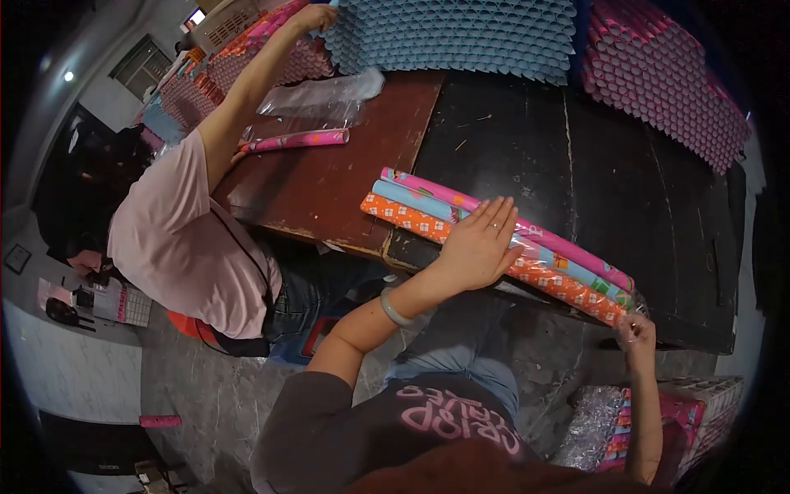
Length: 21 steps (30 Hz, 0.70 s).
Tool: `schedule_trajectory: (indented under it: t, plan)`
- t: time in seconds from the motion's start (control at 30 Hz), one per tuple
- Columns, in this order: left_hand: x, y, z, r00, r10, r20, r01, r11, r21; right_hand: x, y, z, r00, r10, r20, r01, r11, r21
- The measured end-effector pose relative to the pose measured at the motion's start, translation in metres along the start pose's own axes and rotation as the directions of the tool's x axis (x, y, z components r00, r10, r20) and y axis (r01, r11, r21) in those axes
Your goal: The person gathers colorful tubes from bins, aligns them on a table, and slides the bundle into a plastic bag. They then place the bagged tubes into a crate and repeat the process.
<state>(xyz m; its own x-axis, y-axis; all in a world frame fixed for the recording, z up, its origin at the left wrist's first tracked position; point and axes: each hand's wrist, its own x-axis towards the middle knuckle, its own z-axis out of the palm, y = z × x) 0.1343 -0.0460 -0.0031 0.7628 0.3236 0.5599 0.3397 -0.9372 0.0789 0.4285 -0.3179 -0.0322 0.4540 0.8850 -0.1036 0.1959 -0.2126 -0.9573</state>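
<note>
Three wrapping paper rolls lie side by side at a slant on the black table: a pink roll [444, 194], a light blue roll [411, 198] and an orange roll [403, 216] with a white gift pattern. Clear plastic wrap [576, 278] covers at least their right part and shines there. My left hand [481, 245] rests flat across the middle of the rolls, fingers stretched out. At their right end, near the table's front edge, my right hand [637, 336] is closed in a pinch on the end of the plastic wrap. Its fingertips are partly hidden.
Blue rolls [461, 37] and pink rolls [658, 74] are stacked at the table's back. To the left, a co-worker [193, 230] reaches over the brown table [329, 189], beside a pink roll [300, 140] and plastic sleeves [321, 95]. A crate with wrapped rolls [666, 420] stands at lower right.
</note>
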Motion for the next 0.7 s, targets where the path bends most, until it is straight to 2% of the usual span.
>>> schedule_trajectory:
  t: [0.03,0.1,0.13,0.2,0.27,0.3,0.33,0.4,0.5,0.7]
  plan:
    - [0.000,0.000,0.000,1.000,0.004,0.004,-0.004,1.000,0.002,-0.001,-0.004,-0.001,1.000,0.005,0.001,-0.005,1.000,0.003]
    - [-0.001,0.000,-0.001,1.000,0.007,0.007,-0.007,1.000,0.006,0.001,-0.019,-0.004,0.976,0.161,0.147,-0.187,0.966,0.179]
    - [0.000,0.000,-0.001,1.000,0.009,0.004,-0.009,1.000,0.009,0.003,-0.026,-0.003,0.976,0.163,0.147,-0.188,0.965,0.181]
    - [0.000,0.001,-0.002,1.000,-0.001,-0.002,0.001,1.000,-0.002,0.004,-0.037,0.000,0.979,0.185,0.082,-0.183,0.983,-0.031]
    - [0.000,0.001,-0.002,1.000,-0.014,-0.010,0.013,1.000,-0.012,0.016,-0.030,-0.014,0.998,0.058,0.031,-0.051,0.979,-0.198]
    - [0.000,0.001,-0.003,1.000,-0.011,-0.010,0.011,1.000,-0.013,0.019,-0.036,-0.024,0.995,0.103,0.014,-0.100,0.988,-0.118]
    - [0.000,0.001,-0.004,1.000,-0.010,-0.012,0.009,1.000,-0.013,0.021,-0.037,-0.024,0.995,0.099,0.018,-0.096,0.988,-0.121]
    - [0.000,0.001,-0.004,1.000,-0.011,-0.015,0.011,1.000,-0.010,0.023,-0.039,-0.022,0.994,0.102,-0.044,-0.102,0.995,0.008]
    - [0.000,0.002,-0.004,1.000,-0.014,-0.012,0.013,1.000,-0.010,0.024,-0.036,-0.025,0.988,0.150,-0.020,-0.147,0.983,0.111]
    - [-0.001,0.002,-0.002,1.000,-0.022,-0.015,0.021,1.000,-0.014,0.029,-0.030,-0.022,0.970,0.241,0.023,-0.242,0.962,0.129]
